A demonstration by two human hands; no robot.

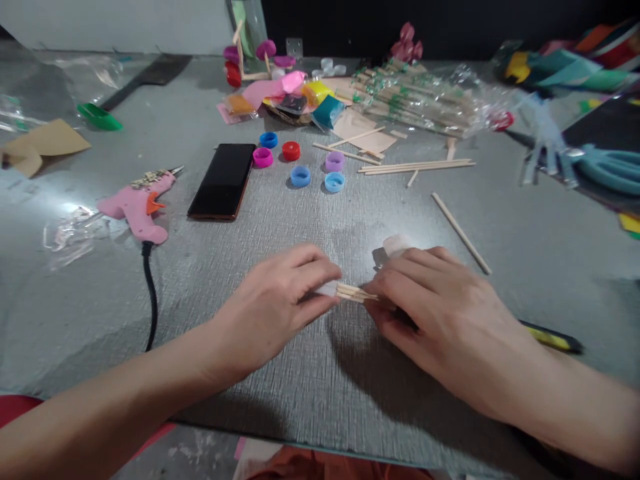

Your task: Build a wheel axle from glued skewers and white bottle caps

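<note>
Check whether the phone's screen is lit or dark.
Dark. The phone lies face up, and its screen is black with no picture or text visible on it.

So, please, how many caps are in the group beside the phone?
6. By the phone, blue cap behind pink cap; red cap right of them. Further right, purple cap behind light-blue cap, mid-blue cap to its left. None looks hidden.

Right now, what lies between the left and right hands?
A short bundle of pale sticks bridges the left hand and right hand, seen in the head view.
</note>
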